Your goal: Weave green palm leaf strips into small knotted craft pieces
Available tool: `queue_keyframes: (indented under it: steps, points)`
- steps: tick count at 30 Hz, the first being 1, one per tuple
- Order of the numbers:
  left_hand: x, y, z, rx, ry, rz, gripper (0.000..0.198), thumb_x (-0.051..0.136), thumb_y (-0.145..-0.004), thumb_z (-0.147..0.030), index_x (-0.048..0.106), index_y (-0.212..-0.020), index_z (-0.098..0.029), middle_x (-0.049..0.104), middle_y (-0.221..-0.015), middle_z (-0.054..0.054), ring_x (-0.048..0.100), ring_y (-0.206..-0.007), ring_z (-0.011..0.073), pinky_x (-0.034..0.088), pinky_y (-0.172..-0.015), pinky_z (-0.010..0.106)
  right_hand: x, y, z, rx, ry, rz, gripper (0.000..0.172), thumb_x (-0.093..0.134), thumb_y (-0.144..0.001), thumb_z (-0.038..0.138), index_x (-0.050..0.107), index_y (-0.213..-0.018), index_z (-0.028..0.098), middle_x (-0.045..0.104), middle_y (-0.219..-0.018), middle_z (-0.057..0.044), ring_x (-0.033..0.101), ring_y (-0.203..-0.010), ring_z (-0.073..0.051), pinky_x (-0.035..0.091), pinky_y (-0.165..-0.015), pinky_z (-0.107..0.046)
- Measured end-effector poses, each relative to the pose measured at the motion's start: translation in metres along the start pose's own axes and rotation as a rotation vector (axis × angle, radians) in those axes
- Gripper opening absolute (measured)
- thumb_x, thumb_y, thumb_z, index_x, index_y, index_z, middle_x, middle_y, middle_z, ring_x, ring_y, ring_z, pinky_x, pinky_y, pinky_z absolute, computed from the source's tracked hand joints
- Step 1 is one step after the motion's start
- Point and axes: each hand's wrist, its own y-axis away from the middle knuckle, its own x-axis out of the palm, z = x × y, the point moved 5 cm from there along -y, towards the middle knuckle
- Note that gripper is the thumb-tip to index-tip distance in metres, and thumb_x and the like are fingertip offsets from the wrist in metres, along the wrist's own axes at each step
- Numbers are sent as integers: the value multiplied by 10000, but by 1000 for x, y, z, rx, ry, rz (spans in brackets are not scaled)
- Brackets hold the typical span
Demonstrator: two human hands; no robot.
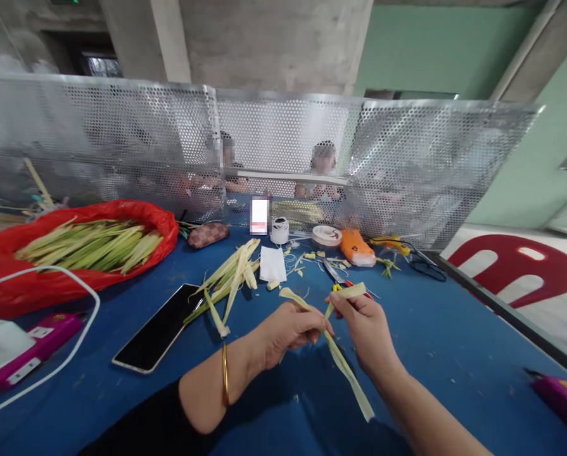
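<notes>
My left hand (287, 330), with a gold bangle (225, 375) at the wrist, pinches pale green corn husk strips (347, 373) over the blue table. One strip end sticks out above its knuckles, and a long one hangs down to the right. Close beside it, my right hand (366, 323) is closed on another part of the husk, whose end juts out past the thumb to the right. How the strips cross between the fingers is partly hidden. Just beyond the hands lie scissors (333, 272) and a tool with red and yellow handles (352, 289), partly covered by the right hand.
Loose husks (238, 272) lie near a dark phone (157, 329). A red bag (162, 221) of husks stands left, by a purple power strip (45, 339). Tape (327, 236), thread (279, 231) and an orange packet (356, 247) line the back, before a perforated metal screen (283, 133); people sit behind it.
</notes>
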Motion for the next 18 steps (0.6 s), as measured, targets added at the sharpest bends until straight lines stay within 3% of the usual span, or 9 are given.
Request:
queue_keyframes:
  steps: [4,6,7,10,11,13,14,16,18]
  points:
    - [-1,-1,2,-15,-7,19,208,615,-676,-302,705,-726,-122,466,-531,-39,229,-419,41,96,-451,261,3,-4,-5,37,3,69,364,657,-737,506,695,-703,145,549,-583,-4,485,-588,-153,403,-577,-278]
    - [-1,-3,4,-27,13,40,303,618,-714,-391,723,-793,-118,491,-562,-31,231,-420,39,95,-452,258,-1,-10,-6,67,9,90,395,635,-737,523,704,-806,139,598,-649,-25,543,-637,-178,444,-622,-298]
    - [0,-4,6,-37,27,59,371,604,-735,-453,727,-828,-116,503,-579,-26,234,-419,39,94,-451,257,-7,-13,-4,44,47,37,426,628,-737,526,702,-904,141,634,-730,-44,575,-696,-198,464,-664,-318]
    - [2,-5,8,-51,23,85,484,555,-768,-550,735,-867,-111,505,-594,-20,264,-429,47,113,-450,248,-28,-16,20,-237,304,-237,496,618,-763,496,646,-1151,187,639,-1098,-116,585,-994,-266,455,-864,-407]
    - [2,-5,8,-49,-4,76,463,556,-772,-529,738,-860,-113,491,-580,-25,271,-433,51,125,-451,246,-28,-14,29,-352,396,-245,443,612,-783,469,663,-1137,207,627,-1152,-121,568,-1057,-276,430,-918,-428]
    - [4,-4,7,-34,-68,55,373,557,-772,-440,743,-819,-119,461,-544,-33,290,-446,61,154,-457,242,-16,-9,40,-467,487,-28,254,593,-828,412,738,-926,228,679,-1050,-99,596,-1018,-263,435,-923,-415]
    - [6,-3,7,-29,-88,50,327,556,-762,-393,740,-785,-124,454,-533,-34,303,-456,66,170,-464,239,-8,-6,40,-435,475,134,238,584,-841,398,742,-795,226,702,-927,-82,630,-907,-240,477,-850,-382]
    - [9,-3,8,-17,-101,49,253,562,-726,-322,728,-721,-130,473,-538,-27,340,-489,74,205,-484,231,9,2,30,-229,367,416,299,587,-839,417,707,-659,210,676,-711,-43,612,-616,-172,507,-590,-294]
    - [11,-3,8,-8,-95,39,215,571,-695,-290,719,-681,-134,508,-560,-18,366,-520,79,232,-506,226,19,9,20,-4,205,528,295,627,-796,447,686,-665,190,630,-621,-11,529,-453,-122,427,-402,-234]
